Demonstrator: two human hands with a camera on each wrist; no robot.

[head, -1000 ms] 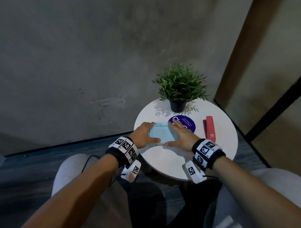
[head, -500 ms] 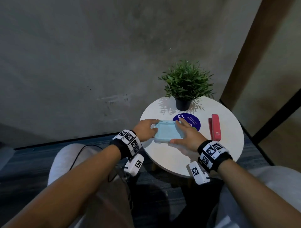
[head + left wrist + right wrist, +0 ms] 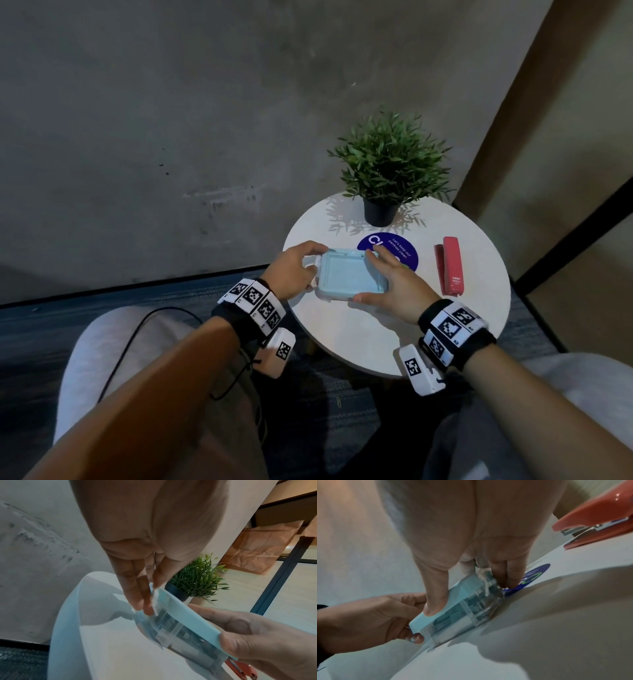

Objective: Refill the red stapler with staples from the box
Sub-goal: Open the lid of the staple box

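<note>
A clear box with a light blue lid [image 3: 352, 275] sits on the round white table [image 3: 359, 335]. My left hand [image 3: 313, 265] pinches the white clasp at the box's left end [image 3: 155, 599]. My right hand [image 3: 376, 277] holds the right side, thumb [image 3: 435, 601] on the near lid edge and fingers at the far edge. Through the clear wall I see small packs inside the box [image 3: 458, 609]. The red stapler [image 3: 451, 265] lies closed on the table, right of my right hand and apart from it.
A potted green plant [image 3: 387, 171] stands at the table's far side. A round blue sticker [image 3: 397, 248] lies flat between the plant and the box. A grey wall is behind the table, and my knees are below its near edge.
My hands have gone from resting over the box to gripping its ends. The left fingers have curled onto the clasp. The stapler has not moved.
</note>
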